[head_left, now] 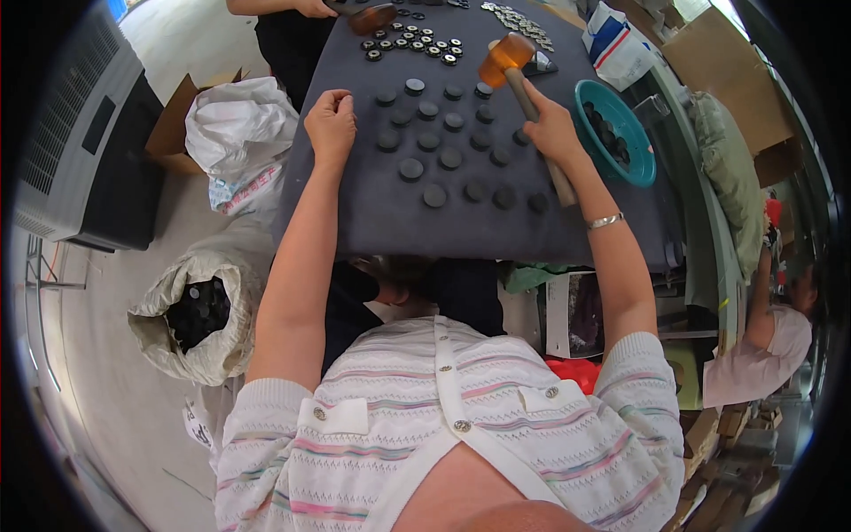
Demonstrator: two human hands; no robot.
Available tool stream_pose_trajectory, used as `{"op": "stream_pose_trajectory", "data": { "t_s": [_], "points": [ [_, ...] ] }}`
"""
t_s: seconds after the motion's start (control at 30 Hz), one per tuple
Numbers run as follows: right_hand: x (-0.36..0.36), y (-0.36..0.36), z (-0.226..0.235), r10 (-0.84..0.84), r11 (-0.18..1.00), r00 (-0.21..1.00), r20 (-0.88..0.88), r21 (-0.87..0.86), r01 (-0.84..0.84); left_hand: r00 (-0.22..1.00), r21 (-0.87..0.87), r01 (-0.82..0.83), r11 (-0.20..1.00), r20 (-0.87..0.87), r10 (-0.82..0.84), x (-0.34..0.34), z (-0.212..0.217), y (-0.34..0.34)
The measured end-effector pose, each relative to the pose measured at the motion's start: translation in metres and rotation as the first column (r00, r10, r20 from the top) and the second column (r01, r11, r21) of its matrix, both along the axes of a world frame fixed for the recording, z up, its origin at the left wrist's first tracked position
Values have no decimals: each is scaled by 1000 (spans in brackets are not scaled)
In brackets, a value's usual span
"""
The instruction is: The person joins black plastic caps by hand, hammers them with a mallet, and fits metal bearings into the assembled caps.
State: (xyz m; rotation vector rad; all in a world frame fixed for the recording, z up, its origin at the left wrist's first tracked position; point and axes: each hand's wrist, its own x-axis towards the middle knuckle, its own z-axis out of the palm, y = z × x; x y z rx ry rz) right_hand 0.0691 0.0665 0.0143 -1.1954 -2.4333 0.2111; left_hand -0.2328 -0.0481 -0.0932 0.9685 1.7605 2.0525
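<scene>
The right hand (551,131) holds the wooden-handled mallet with a translucent orange head (507,51), fingers wrapped tight round its shaft, head raised beyond the rows of dark round caps (441,144) on the grey tabletop (372,222); the left hand (331,124), fingers curled shut, empty as far as shows, rests left of those caps, seemingly clear of the striking.

Pale concrete floor (133,417), daylit

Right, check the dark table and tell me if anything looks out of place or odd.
Nothing stands out. The round black caps sit in fairly even rows on the dark table, none tipped or scattered. The right hand holds an orange-headed mallet above them; the left hand rests closed at the table's left side. The teal bowl stands upright.
</scene>
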Motion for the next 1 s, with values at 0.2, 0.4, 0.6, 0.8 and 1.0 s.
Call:
{"op": "stream_pose_trajectory", "data": {
  "t_s": [0.2,0.4,0.6,0.8,1.0],
  "points": [
    [-10,8,-2,87,995,996,6,-50,-87,999,-12,-32,999,-14,32,-2,-2,-1],
    [-12,12,-19,-21,999,996,89,-32,24,999,-27,-34,999,-18,34,-2,3,2],
    [-9,17,-1,20,995,998,-57,-93,-26,998,-68,-56,996,-34,54,-3,-6,0],
    [-16,22,-21,-72,996,991,109,-42,77,998,-35,-54,998,-18,53,-8,-2,5],
    [-27,-20,14,38,995,985,-171,-85,-53,994,-32,-64,997,-95,60,-6,-1,3]
  ]
}}
